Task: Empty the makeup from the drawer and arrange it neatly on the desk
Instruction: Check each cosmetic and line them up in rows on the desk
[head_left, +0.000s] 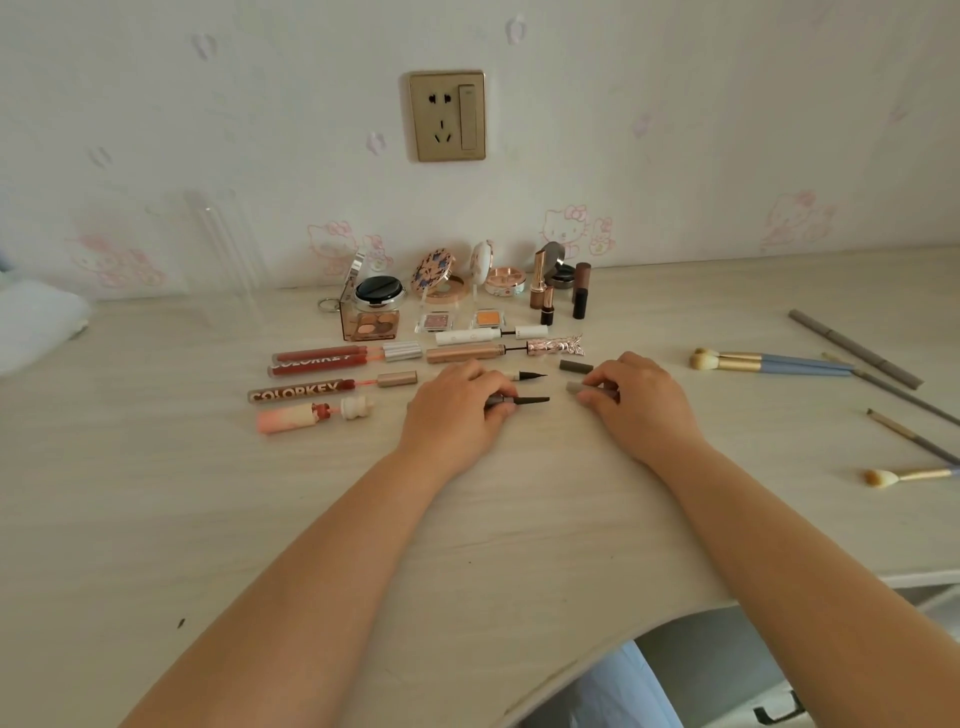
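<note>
- I am in a home, most likely a bedroom.
- The wall (675, 104) before me has pale wallpaper printed with pink cartoon cats.
- A gold wall socket (448, 115) with a switch sits in it.
- My pale wood-grain table (260, 519) carries compacts (439, 278), lipsticks (545, 305) and makeup brushes (769, 361).

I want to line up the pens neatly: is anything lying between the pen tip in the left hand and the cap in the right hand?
Nothing visible: bare desk separates the pen tip from the cap.
</note>
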